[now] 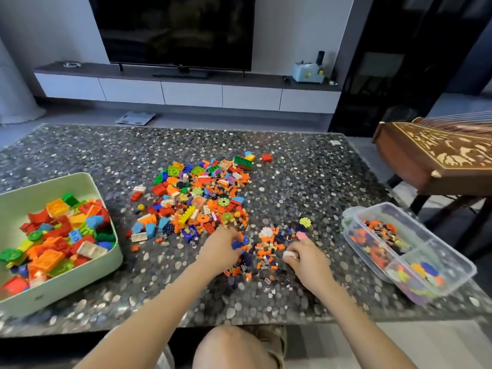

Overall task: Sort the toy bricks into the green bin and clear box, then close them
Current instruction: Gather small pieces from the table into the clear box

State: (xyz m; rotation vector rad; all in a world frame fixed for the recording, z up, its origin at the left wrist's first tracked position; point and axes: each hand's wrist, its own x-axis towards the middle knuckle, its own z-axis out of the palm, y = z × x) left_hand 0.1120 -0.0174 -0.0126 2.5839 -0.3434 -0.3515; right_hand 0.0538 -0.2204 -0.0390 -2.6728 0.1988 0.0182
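Though green bin [80, 284] and clear box [358, 218] are part-filled, a pile [197, 198] remains; left hand [218, 249] grips blue brick [239, 244], right hand [308, 262] pinches white piece [290, 253]

Bare tabletop [306, 182] lies between the brick pile [197, 198] and clear box [452, 251].

Two bare forearms [165, 296], a bare knee [226, 347], pale cloth [165, 359] beside it.

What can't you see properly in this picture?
Head view:
Green bin: left side cut off by the picture edge.
Left hand: its fingers hide whether it grips the blue brick.
Right hand: covers most of the white brick it pinches.
Clear box: tiny bricks inside too small and blurred to tell apart.
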